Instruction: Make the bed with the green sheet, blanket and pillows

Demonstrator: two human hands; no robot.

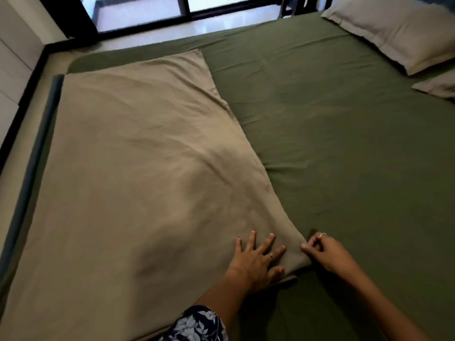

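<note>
Blanket [138, 173] under flat, spread left hand [256, 259], its corner pinched by right hand [325, 252].

You see an olive-green sheet [344, 143], a plain beige blanket [135, 156], light beige pillows [398, 33], a dark navy sleeve [199, 326] with a pale floral print, and a black window frame [187, 7].

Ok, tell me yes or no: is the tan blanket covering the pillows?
No: the tan blanket lies over the foot half of the green sheet, well apart from the pillows at the far end.
</note>
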